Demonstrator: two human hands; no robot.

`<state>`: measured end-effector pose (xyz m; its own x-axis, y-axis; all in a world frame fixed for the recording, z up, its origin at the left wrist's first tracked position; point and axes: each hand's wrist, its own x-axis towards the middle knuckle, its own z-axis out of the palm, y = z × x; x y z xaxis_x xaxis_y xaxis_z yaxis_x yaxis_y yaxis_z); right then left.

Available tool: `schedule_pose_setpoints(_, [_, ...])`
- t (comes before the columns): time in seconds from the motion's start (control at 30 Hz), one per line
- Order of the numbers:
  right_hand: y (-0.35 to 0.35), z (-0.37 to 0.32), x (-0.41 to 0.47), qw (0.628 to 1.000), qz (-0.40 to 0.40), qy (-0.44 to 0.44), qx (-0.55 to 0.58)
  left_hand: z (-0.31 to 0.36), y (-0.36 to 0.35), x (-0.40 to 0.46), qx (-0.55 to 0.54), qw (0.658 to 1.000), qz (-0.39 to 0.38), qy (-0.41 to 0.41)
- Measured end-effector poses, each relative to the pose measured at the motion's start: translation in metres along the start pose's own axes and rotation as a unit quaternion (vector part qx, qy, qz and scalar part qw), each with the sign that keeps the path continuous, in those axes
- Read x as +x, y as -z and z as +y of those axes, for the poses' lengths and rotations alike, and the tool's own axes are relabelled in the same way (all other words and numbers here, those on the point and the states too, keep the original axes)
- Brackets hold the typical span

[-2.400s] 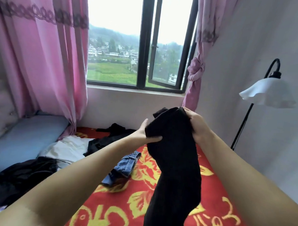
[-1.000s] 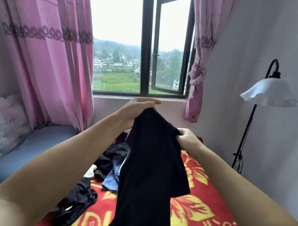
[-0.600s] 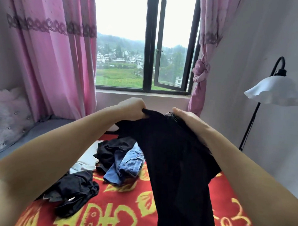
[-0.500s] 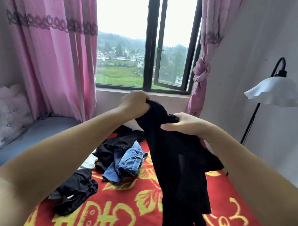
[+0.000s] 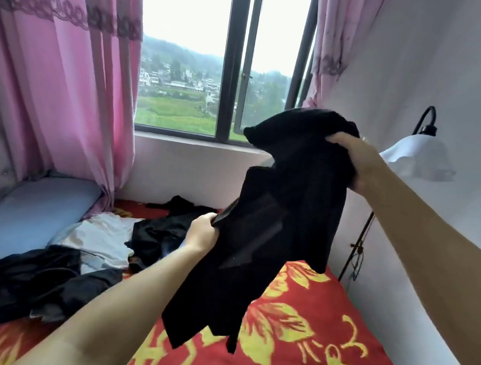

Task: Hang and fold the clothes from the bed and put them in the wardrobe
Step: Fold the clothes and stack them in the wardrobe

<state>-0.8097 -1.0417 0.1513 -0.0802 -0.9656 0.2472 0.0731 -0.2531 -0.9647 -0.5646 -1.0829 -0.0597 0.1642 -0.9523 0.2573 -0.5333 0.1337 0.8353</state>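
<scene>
the bed (image 5: 304,331), under a red cover with yellow flowers, fills the lower part of the view, with a blue pillow (image 5: 31,214) at its left end below pink curtains (image 5: 61,86) and a window (image 5: 225,71). a white lamp (image 5: 419,157) stands by the right wall.

clothes lie loose on the bed's left side: a dark heap (image 5: 36,281) nearest, a white piece (image 5: 99,237) beyond it, and more dark clothes (image 5: 163,228) near the wall. none of these looks folded or hung, and no wardrobe or hanger is in view.

a black garment (image 5: 282,217) is held up in the air over the bed, clear of the pile. it hangs bunched and slanted, high at the right and trailing down to the lower left, not yet spread out flat.

the right hand (image 5: 353,162) is up near the lamp, fingers curled tight round a bunch of the garment's upper part. the left hand (image 5: 201,233) is lower and nearer the pile, fingers closed on the garment's left edge.

by my reading the task is at an early stage: one garment is in hand and being sorted out for folding or hanging, while the rest wait on the bed and nothing is seen put away.
</scene>
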Motion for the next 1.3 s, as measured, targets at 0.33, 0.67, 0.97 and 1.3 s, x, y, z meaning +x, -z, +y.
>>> schedule_pose_setpoints(0.33, [0.079, 0.109, -0.005, 0.871, 0.052, -0.096, -0.478, 0.076, 0.057, 0.027, 0.023, 0.985, -0.129, -0.11])
schedule_pose_setpoints(0.67, [-0.048, 0.09, -0.035, 0.99, -0.112, -0.022, -0.081, 0.139, 0.065, -0.002, -0.086, 0.95, -0.233, -0.189])
schedule_pose_setpoints(0.97, [-0.015, 0.052, -0.026, 0.929, -0.187, -0.083, 0.308, 0.026, 0.019, -0.039, -0.176, 0.901, -0.382, 0.11])
schedule_pose_setpoints(1.3, [0.068, 0.075, -0.046, 0.828, -0.353, -0.242, -0.363, 0.096, 0.064, -0.016, -0.379, 0.881, -0.282, -0.036])
